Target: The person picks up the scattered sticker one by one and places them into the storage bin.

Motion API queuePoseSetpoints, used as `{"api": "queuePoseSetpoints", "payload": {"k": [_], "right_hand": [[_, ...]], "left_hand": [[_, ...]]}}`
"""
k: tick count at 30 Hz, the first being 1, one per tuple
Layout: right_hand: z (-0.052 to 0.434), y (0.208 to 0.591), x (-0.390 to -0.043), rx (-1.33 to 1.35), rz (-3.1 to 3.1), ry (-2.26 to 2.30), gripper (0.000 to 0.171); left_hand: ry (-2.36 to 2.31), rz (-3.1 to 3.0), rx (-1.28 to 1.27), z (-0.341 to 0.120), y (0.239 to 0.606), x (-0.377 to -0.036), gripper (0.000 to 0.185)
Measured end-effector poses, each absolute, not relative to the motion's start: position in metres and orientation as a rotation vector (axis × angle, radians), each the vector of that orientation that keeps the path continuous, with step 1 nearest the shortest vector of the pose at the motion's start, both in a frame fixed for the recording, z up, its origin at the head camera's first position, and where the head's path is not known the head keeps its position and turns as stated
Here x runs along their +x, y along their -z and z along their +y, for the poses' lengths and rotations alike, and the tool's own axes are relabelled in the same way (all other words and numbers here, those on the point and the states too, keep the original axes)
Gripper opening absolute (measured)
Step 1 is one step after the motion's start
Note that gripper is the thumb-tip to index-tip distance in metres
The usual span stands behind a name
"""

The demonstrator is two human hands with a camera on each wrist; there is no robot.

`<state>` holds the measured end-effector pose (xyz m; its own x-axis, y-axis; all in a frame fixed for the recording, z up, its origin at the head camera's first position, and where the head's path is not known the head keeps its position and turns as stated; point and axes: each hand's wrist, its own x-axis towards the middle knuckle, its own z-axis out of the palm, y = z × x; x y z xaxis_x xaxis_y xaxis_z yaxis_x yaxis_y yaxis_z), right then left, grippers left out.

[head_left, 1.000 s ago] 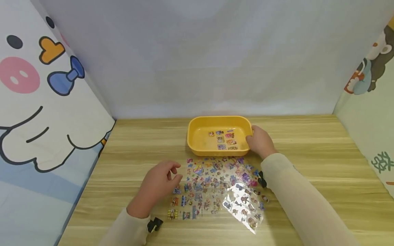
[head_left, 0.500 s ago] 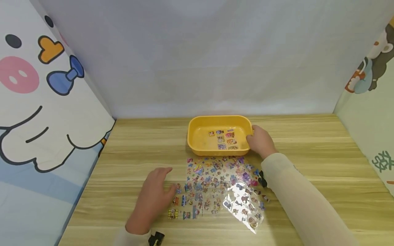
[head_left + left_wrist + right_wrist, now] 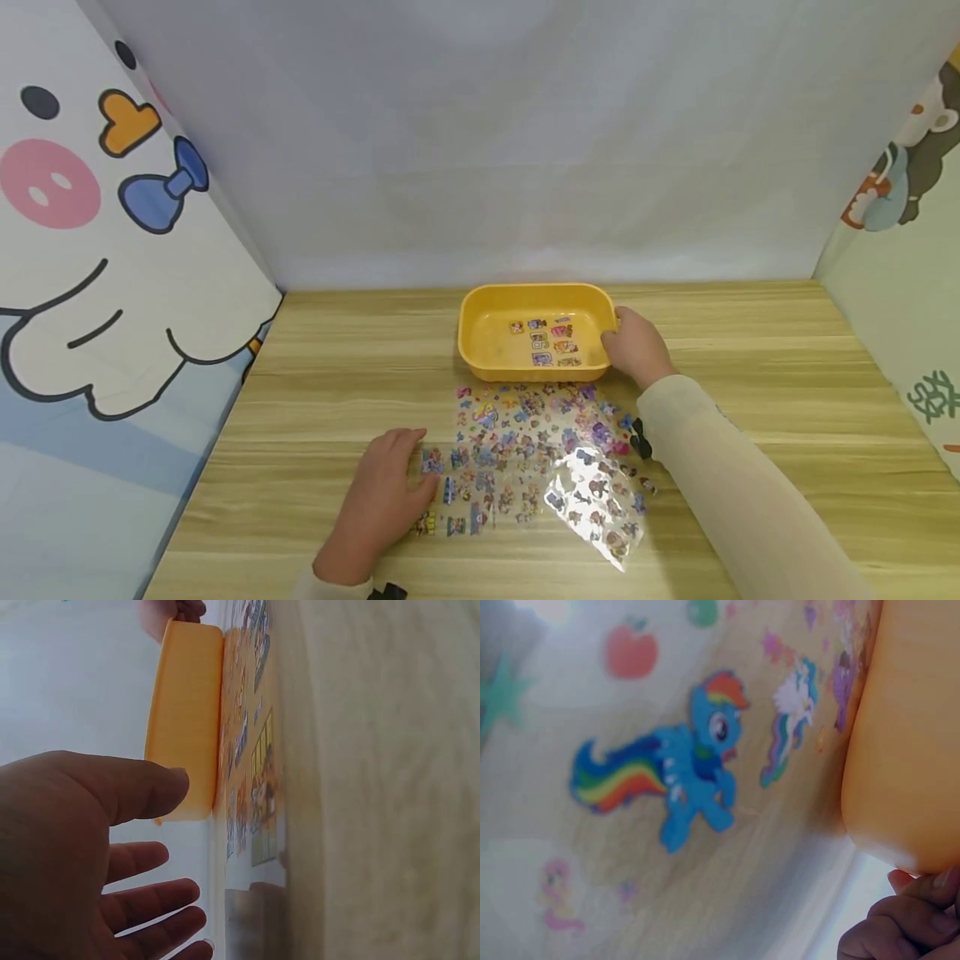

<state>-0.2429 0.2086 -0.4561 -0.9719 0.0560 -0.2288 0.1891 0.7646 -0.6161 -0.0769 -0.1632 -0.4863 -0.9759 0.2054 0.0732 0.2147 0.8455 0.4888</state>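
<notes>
My right hand (image 3: 637,346) grips the right end of a yellow plastic tub (image 3: 480,365), thumb over the rim; in the right wrist view its curled fingers (image 3: 911,919) show under the tub's edge. A transparent sticker sheet with several cartoon stickers (image 3: 564,347) lies inside the tub. In front of it, overlapping clear sticker sheets (image 3: 517,433) spread over the table. My left hand (image 3: 382,496) is at their left edge, thumb over the leftmost stickers. The left wrist view shows its fingers (image 3: 150,900) spread and relaxed, holding nothing. A blue pony sticker (image 3: 690,765) appears close up in the right wrist view.
The wood-grain table (image 3: 315,375) reaches back to a white cloth wall (image 3: 540,167). Cartoon-printed panels stand at the left (image 3: 135,317) and right. One glossy sticker sheet (image 3: 596,500) lies askew at the front right, reflecting light.
My left hand has moved down toward the front left of the sheets, its fingers settling near their left edge. The right hand and the tub have stayed in place.
</notes>
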Motion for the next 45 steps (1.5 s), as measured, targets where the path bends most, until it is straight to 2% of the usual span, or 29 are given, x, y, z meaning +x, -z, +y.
{"api": "queuePoseSetpoints", "payload": {"k": [14, 38, 45], "right_hand": [[0.21, 0.458, -0.242, 0.199, 2.76, 1.001, 0.059], [0.209, 0.456, -0.243, 0.187, 2.771, 1.019, 0.059], [0.209, 0.456, -0.243, 0.205, 2.759, 1.027, 0.058]], "left_hand": [[0.803, -3.079, -0.304, -0.163, 0.499, -0.08, 0.058], [0.723, -3.1, -0.217, -0.156, 0.489, -0.087, 0.048], [0.749, -3.107, -0.181, -0.156, 0.486, -0.09, 0.051]]}}
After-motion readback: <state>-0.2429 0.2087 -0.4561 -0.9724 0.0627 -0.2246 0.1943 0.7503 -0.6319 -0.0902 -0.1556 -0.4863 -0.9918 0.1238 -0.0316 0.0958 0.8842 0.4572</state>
